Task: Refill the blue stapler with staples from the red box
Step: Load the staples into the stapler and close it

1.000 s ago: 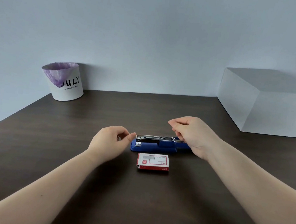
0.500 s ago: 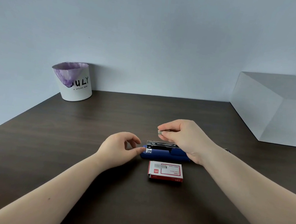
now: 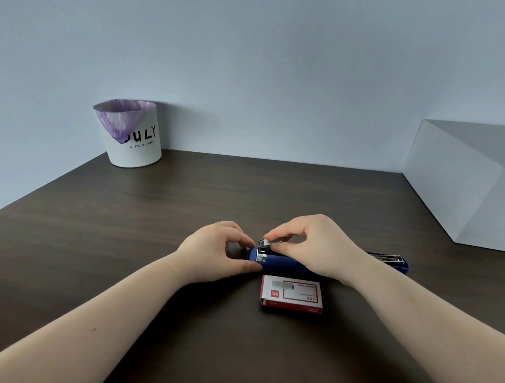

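Observation:
The blue stapler (image 3: 287, 265) lies opened flat on the dark table, its metal top arm (image 3: 392, 259) folded out to the right behind my right wrist. My left hand (image 3: 217, 251) grips the stapler's left end with thumb and fingers. My right hand (image 3: 314, 244) pinches a silver strip of staples (image 3: 270, 242) directly over the stapler's metal channel at its left end. The red staple box (image 3: 292, 294) sits flat just in front of the stapler, label upward, its left flap slightly open.
A white bin (image 3: 132, 135) with a purple liner stands at the back left against the wall. A large white box (image 3: 475, 190) fills the back right. The dark wooden table (image 3: 227, 360) slants away along its left edge.
My right hand came down and leftward with the staple strip onto the stapler's channel. My left hand moved from beside the stapler to gripping its left end. The camera view shifted.

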